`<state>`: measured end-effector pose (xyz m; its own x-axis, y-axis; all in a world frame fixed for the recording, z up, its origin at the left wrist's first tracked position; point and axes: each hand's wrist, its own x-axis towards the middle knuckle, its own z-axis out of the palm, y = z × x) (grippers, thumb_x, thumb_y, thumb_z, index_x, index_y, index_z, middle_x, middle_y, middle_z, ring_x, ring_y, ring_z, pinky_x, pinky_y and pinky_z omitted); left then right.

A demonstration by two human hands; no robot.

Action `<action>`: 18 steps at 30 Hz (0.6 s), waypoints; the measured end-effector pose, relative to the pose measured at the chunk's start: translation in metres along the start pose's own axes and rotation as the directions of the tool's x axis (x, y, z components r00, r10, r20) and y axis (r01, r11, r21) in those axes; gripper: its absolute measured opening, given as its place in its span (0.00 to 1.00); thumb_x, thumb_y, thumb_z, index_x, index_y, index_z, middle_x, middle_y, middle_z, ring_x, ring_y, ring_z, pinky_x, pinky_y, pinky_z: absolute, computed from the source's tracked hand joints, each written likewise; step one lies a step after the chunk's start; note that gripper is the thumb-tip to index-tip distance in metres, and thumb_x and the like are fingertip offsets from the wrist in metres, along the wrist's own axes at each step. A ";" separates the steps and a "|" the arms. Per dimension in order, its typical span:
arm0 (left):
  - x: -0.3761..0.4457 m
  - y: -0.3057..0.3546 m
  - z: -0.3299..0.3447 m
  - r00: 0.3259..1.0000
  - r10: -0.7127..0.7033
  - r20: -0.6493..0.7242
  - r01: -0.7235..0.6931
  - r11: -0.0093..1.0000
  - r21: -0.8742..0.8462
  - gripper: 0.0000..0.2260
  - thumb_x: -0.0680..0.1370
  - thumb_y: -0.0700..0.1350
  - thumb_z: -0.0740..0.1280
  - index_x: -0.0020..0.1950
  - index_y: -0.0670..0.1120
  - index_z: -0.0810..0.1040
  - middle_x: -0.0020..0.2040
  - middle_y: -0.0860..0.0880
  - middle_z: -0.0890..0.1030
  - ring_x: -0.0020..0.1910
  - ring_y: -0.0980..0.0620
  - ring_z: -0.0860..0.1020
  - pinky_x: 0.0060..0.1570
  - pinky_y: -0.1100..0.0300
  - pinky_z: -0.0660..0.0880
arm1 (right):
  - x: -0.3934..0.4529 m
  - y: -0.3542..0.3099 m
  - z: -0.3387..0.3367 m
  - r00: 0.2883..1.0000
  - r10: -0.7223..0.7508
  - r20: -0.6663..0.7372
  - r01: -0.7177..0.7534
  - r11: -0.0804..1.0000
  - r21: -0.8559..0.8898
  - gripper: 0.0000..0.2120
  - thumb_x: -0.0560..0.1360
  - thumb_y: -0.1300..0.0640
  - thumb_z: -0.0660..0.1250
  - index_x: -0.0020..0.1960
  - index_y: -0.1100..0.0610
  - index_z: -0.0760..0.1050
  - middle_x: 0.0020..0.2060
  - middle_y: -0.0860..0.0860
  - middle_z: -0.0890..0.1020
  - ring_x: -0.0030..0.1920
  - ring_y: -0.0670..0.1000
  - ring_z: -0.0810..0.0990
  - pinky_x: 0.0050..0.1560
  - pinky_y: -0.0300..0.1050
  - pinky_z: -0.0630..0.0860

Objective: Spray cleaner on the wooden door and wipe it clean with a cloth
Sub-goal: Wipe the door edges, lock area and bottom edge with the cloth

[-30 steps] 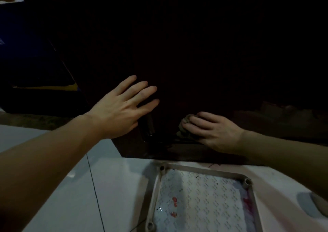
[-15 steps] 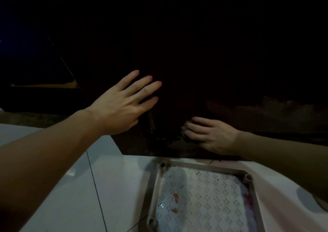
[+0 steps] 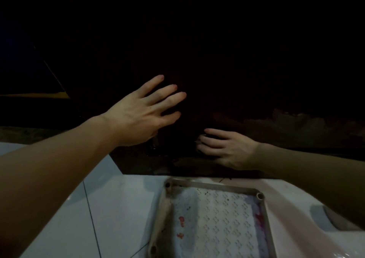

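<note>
Two hands are on the wooden door (image 3: 227,64), and the work sits under the right one. Your right fingers (image 3: 212,145) lie bent over a small wad near the door's bottom edge; only a sliver of what is probably the cloth (image 3: 198,141) peeks out at the fingertips, so treat the hold as a press with a light curl round the wad. To wipe well, keep the right hand (image 3: 227,151) flat enough that the whole pad of cloth meets the wood, work in overlapping passes along the bottom rail toward the door's left corner, and turn the cloth to a fresh face when it drags. Your left fingers (image 3: 166,95) are spread wide and straight, holding nothing; the left hand (image 3: 142,113) braces the panel, which I judge keeps the door from swinging as you rub.

Much is lost in the dark. The upper door is nearly black, so wet patches or streaks cannot be read. No spray bottle is in view. Most of the cloth is hidden beneath your hand. Below the door's bottom edge, a framed perforated mat (image 3: 215,224) lies on the white tile floor (image 3: 110,208), cut off by the lower edge.
</note>
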<state>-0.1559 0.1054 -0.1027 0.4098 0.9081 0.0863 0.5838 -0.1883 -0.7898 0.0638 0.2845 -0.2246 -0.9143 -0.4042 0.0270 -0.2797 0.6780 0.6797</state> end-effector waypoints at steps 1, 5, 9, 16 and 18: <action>0.006 0.002 -0.001 1.000 0.013 0.000 -0.013 1.000 0.016 0.28 0.70 0.54 0.68 0.70 0.50 0.72 0.76 0.39 0.60 0.74 0.39 0.56 0.73 0.38 0.47 | -0.014 0.002 0.000 1.000 -0.007 0.027 0.008 1.000 -0.007 0.20 0.78 0.56 0.52 0.49 0.54 0.84 0.64 0.56 0.77 0.67 0.60 0.71 0.75 0.60 0.49; 0.030 0.007 -0.009 0.996 0.044 -0.074 -0.044 0.999 -0.006 0.27 0.69 0.52 0.70 0.68 0.49 0.74 0.74 0.39 0.63 0.74 0.38 0.58 0.73 0.38 0.48 | -0.031 0.007 -0.008 0.994 -0.031 0.100 0.038 0.997 -0.073 0.15 0.75 0.56 0.60 0.50 0.52 0.85 0.65 0.55 0.76 0.68 0.59 0.66 0.76 0.60 0.41; 0.038 0.013 -0.011 0.995 0.043 -0.086 -0.044 0.999 -0.008 0.26 0.71 0.53 0.67 0.68 0.48 0.74 0.74 0.39 0.63 0.74 0.39 0.59 0.73 0.38 0.49 | 0.011 0.014 -0.020 0.996 0.082 -0.038 -0.086 0.991 -0.104 0.16 0.74 0.54 0.63 0.59 0.52 0.81 0.66 0.54 0.76 0.70 0.59 0.69 0.76 0.60 0.48; 0.045 0.011 -0.017 0.990 0.056 -0.126 -0.062 0.997 -0.037 0.24 0.69 0.51 0.67 0.65 0.47 0.77 0.72 0.37 0.67 0.72 0.37 0.63 0.72 0.37 0.52 | -0.036 0.014 -0.021 0.998 0.050 0.032 -0.047 0.995 -0.085 0.13 0.75 0.55 0.62 0.49 0.52 0.85 0.65 0.55 0.77 0.68 0.60 0.69 0.76 0.60 0.48; 0.051 0.014 -0.018 0.988 0.068 -0.138 -0.073 0.997 -0.033 0.24 0.68 0.51 0.70 0.64 0.48 0.78 0.71 0.37 0.68 0.72 0.38 0.63 0.72 0.37 0.51 | -0.063 0.015 -0.019 0.994 0.021 0.110 -0.010 0.995 -0.103 0.15 0.76 0.57 0.58 0.48 0.54 0.85 0.65 0.56 0.76 0.68 0.60 0.67 0.77 0.60 0.45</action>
<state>-0.1142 0.1424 -0.0980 0.5413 0.8329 0.1153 0.5751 -0.2667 -0.7734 0.1227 0.3082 -0.2019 -0.9469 -0.3192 -0.0396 -0.2388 0.6151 0.7514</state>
